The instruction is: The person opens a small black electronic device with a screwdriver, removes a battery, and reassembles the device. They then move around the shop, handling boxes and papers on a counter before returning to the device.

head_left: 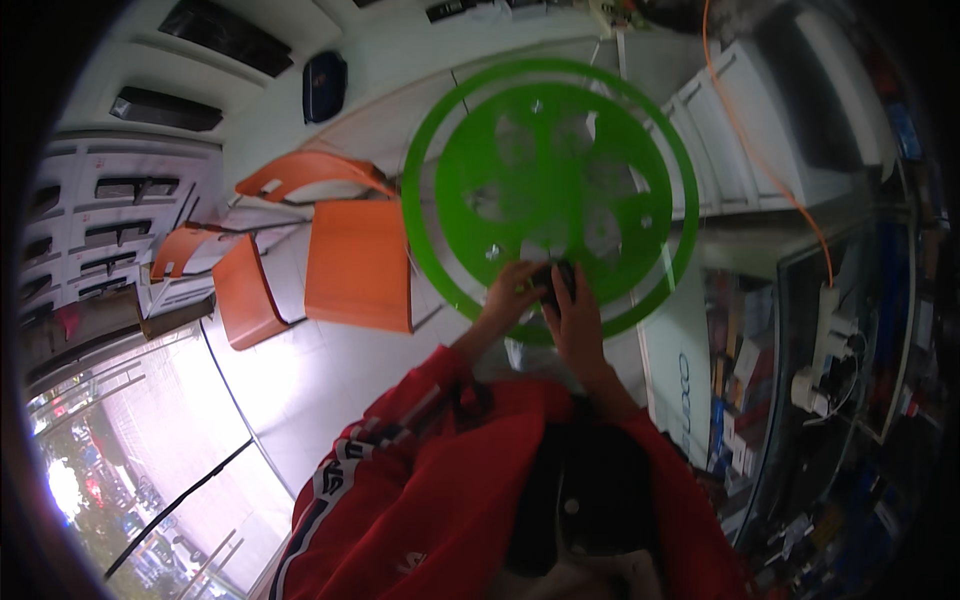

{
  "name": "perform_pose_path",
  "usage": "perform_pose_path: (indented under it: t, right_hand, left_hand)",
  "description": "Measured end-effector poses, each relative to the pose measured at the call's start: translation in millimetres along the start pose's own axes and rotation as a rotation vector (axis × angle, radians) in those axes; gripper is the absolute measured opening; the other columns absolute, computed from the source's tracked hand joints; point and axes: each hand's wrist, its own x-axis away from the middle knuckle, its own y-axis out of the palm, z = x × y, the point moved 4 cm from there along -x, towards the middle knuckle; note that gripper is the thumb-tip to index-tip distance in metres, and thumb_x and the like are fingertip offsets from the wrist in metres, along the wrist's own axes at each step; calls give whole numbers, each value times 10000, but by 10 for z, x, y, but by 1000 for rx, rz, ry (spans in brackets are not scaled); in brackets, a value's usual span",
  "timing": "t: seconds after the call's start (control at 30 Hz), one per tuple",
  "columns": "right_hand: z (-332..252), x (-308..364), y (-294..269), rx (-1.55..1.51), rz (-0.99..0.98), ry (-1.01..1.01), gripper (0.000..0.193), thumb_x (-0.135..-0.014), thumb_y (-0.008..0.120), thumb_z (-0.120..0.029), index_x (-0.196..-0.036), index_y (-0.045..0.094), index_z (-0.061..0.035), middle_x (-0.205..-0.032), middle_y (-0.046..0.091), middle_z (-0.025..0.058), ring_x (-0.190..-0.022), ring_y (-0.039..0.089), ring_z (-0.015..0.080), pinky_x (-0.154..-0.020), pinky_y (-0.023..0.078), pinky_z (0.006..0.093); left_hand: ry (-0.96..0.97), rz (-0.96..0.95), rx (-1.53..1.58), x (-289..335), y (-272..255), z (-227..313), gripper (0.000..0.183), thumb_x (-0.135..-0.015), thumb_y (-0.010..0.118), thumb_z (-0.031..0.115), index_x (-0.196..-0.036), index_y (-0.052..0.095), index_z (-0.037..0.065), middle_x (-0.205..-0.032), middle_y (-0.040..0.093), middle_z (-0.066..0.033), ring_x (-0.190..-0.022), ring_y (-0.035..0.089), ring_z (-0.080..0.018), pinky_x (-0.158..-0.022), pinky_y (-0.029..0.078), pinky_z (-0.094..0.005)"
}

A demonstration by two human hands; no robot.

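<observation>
A small black object [553, 285], too dark and small to name, is held between my two hands over the near edge of a round green glass table [455, 200]. My left hand [513, 290] pinches at its left side with bent fingers. From the right, my right hand [575, 312] wraps round it, fingers pointing away from me. The tabletop is green with a clear ring and clear petal shapes in the middle. Both forearms come up from below in red sleeves.
Orange chairs [360, 265] stand left of the table. A dark blue pouch [324, 87] lies on the white surface beyond. On the right, a glass showcase [770, 370] holds boxes, with a white power strip [826, 335] and an orange cable [765, 160] above it.
</observation>
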Motion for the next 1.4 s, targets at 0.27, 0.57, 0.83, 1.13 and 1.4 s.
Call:
perform_pose_path:
  t: [0.27,0.57,0.83,1.13,1.4]
  right_hand:
    - [81,30,12,-64,38,28,632,-789,614,-171,-1349,334,-85,-1338,284,290,-1078,421,446,-891,369,474]
    - [52,85,-126,-26,175,40,715,-737,686,-164,-1337,319,-34,-1315,330,266,-1099,434,418,-894,385,445]
    - [399,595,128,-677,174,534,377,-779,674,-116,-1075,479,13,-919,572,103,-776,580,163,-643,480,264]
    - [521,688,302,-807,276,582,213,-790,659,-90,-920,530,19,-805,573,83,-700,574,132,-633,473,251]
    - [560,636,380,-1032,163,867,423,-763,672,-110,-1121,455,-49,-939,563,82,-720,582,140,-557,477,266]
  left_hand:
    - [-107,-33,132,-63,-32,24,368,-671,721,21,-990,537,32,-1017,523,-72,-818,574,-176,-710,489,-301]
    - [99,-180,-42,-172,-118,24,428,-611,764,21,-972,534,4,-934,524,-95,-800,597,-225,-671,491,-311]
    - [-71,-5,155,138,26,-151,302,-681,717,1,-903,512,18,-919,547,-50,-829,550,-134,-737,455,-266]
    - [-24,41,120,257,50,-181,258,-733,676,-3,-933,513,-1,-987,557,-67,-858,571,-136,-758,471,-263]
    - [-290,77,289,195,80,-78,493,-700,684,36,-1132,446,39,-1098,491,-107,-926,549,-225,-708,501,-315]
